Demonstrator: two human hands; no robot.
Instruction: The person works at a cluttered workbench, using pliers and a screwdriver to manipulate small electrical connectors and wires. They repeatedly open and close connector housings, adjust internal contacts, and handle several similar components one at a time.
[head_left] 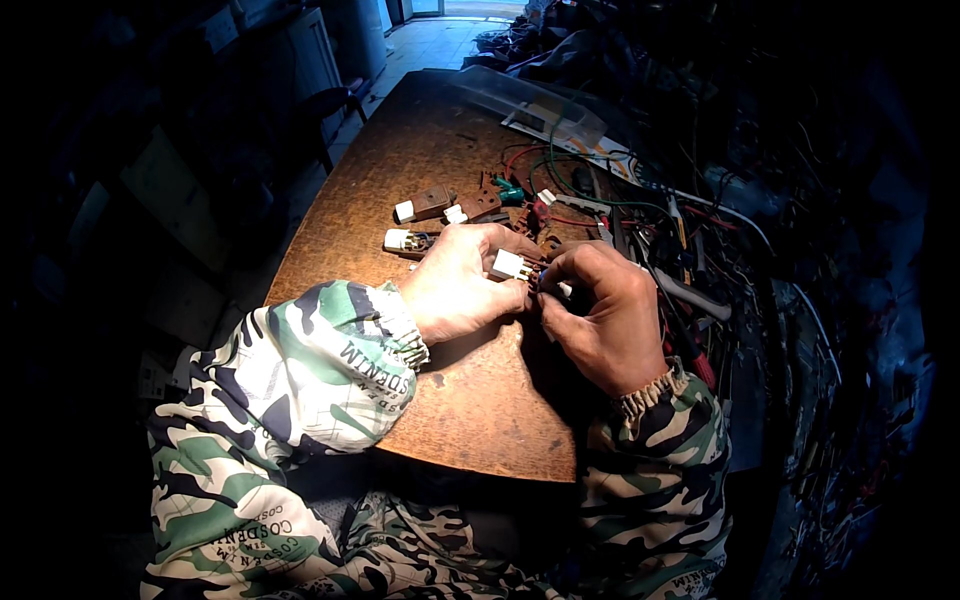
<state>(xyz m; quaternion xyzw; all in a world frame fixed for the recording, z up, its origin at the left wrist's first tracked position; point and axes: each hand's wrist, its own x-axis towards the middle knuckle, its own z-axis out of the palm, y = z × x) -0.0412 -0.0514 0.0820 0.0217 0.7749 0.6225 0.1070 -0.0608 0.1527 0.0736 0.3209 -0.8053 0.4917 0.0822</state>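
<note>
My left hand (460,285) grips a small brown part with a white plastic block (508,264) and yellowish metal pieces on it. My right hand (605,315) is closed at the right side of that part, thumb and fingers bunched around a small white-and-blue item (562,287) that is partly hidden. Behind my left hand lie another white-ended assembly (398,240) and a brown housing with a white end (424,206). More brown housings (480,205), small green parts (510,192) and a red piece (542,212) lie just beyond both hands.
The wooden table (340,220) carries thin wires (560,150), a clear plastic sheet (520,100) and several tools (690,295) at the back and right. Dark tangled clutter (820,250) fills the right side. A chair (320,105) stands beyond the table's left edge.
</note>
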